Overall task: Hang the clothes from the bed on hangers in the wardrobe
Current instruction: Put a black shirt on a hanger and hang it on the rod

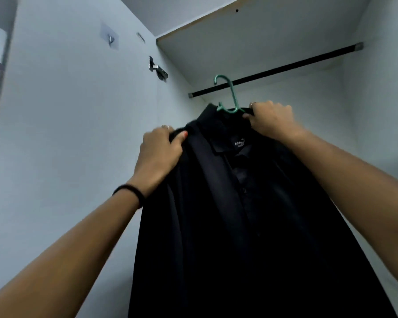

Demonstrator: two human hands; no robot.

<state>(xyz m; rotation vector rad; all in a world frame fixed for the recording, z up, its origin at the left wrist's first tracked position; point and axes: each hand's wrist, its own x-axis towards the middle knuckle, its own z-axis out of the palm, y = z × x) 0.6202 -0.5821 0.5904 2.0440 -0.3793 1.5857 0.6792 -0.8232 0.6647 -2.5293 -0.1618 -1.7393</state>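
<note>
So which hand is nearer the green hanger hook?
Right hand, gripping the shirt shoulder just right of the green hanger hook. Left hand grips farther down-left.

Black collared shirt [239, 214] draped on a green plastic hanger [228, 97], buttoned placket and neck label facing the camera, body hanging straight down. The hanger's hook stands in front of the black wardrobe rail [285, 67]; whether it rests on the rail cannot be told.
</note>
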